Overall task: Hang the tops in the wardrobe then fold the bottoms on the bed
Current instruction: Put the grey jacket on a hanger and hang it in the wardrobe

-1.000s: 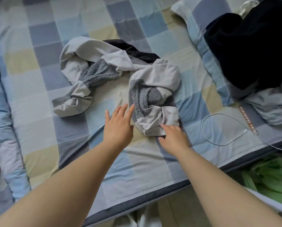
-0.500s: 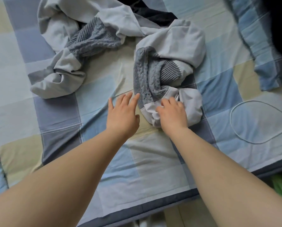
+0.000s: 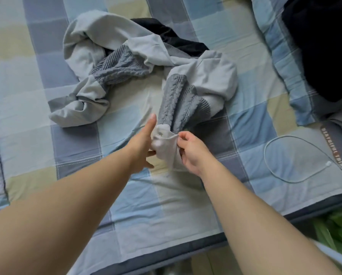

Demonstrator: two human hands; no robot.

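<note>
Both hands are gripping the near end of a crumpled pale grey garment with grey cable-knit panels (image 3: 188,90) lying mid-bed.

Much is staying hard to read: the garment is so bunched that its kind is not showing, a black cloth (image 3: 172,37) is peeking out from under its far folds, and a dark heap (image 3: 323,42) on the checked pillow (image 3: 275,46) is running off the right edge. The left hand (image 3: 141,145) is reaching forward with the thumb stretched up along the pale cuff, its fingers tucked behind the fabric and mostly hidden. The right hand (image 3: 192,151) is curling its fingers, its grip pinching the cuff's opposite edge just above the blue, grey and yellow checked bed sheet (image 3: 37,76). A thin white looped cable (image 3: 297,159) is lying on the sheet well to the right.
</note>
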